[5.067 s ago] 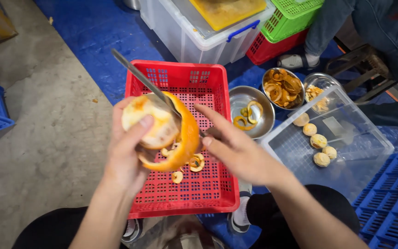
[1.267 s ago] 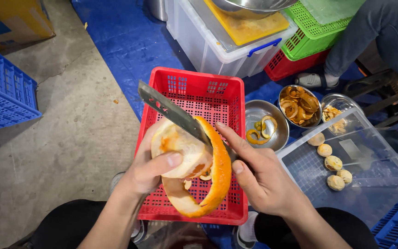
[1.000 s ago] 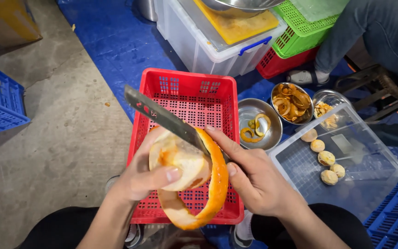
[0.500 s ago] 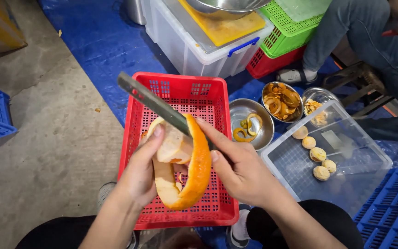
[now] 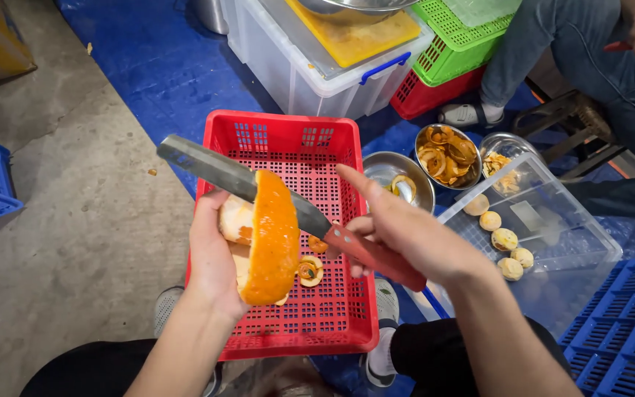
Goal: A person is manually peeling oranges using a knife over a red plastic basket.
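Both hands work over the red crate, catching peelings: left hand fingers wrap the half-peeled orange fruit, right hand fingers clench the knife.

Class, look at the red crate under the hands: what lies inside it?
Inside the red crate lie a few orange peel rings on the perforated floor. The left hand, fruit and knife cover part of it, so more may be hidden.

The left hand is raised with its palm turned inward and fingers curled in a grasp, while the right hand reaches across from the right, fist closed, forefinger extended.
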